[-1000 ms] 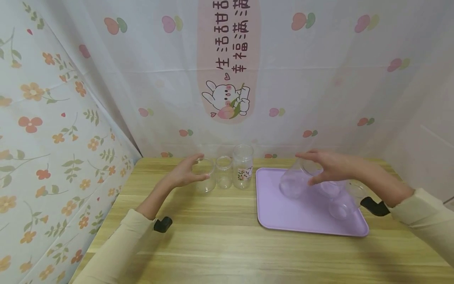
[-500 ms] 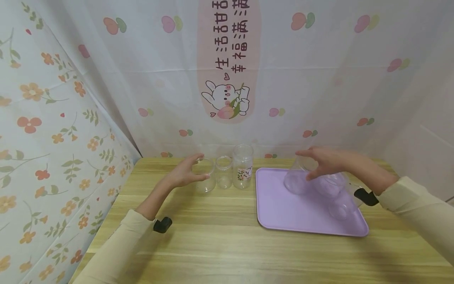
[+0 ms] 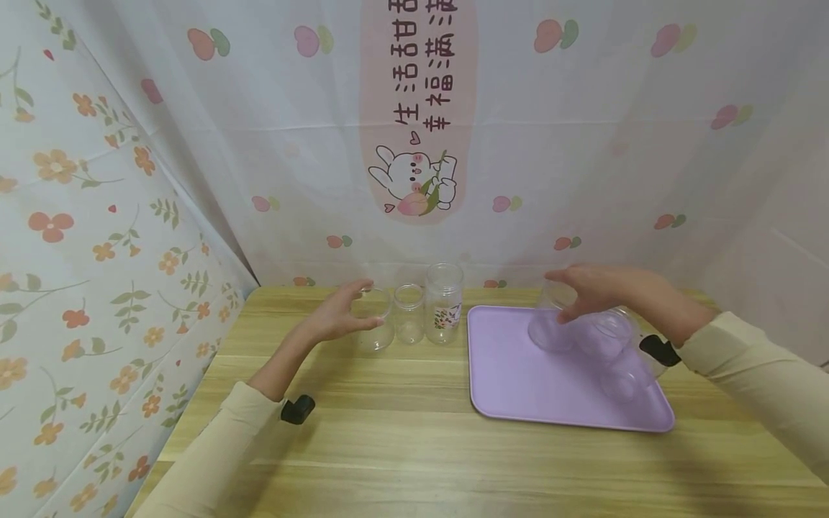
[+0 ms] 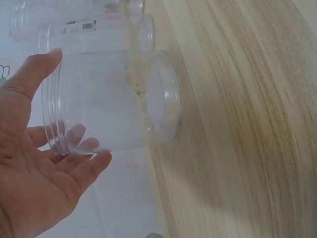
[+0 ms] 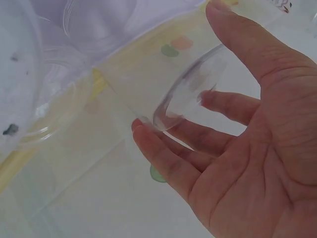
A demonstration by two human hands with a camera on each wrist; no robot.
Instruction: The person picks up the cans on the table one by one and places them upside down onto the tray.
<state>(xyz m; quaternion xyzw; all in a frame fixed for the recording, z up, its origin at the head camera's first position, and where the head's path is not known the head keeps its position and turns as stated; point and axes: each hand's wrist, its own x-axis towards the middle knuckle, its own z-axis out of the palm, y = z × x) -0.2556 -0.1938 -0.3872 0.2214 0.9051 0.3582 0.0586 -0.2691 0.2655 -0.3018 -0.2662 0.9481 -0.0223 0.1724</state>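
As the left hand (image 3: 338, 315), thumb and fingers wide apart, grips a clear jar (image 3: 377, 335) left of the purple tray (image 3: 512, 388), a small jar (image 3: 409, 324) and a printed jar (image 3: 444, 306) stand closer to the tray, at whose far half the widely spread right hand (image 3: 599, 289) grips a second jar (image 3: 549, 332).

Behind the desk (image 3: 388, 439), whose pale wood grain was run from left to right, the far edge was backed by a white cloth (image 3: 311, 129) printed with paired fruit-like shapes (image 3: 547, 36). At its middle, a pink panel (image 3: 419, 108) was decorated with dark characters (image 3: 440, 79) and a white rabbit (image 3: 401, 169). The left edge was flanked by a second cloth (image 3: 91, 280), patterned with orange flowers and green leaves. Beyond the far right corner, a plain whitish surface (image 3: 784, 187) was seen. Soft shadows were cast across the desk.
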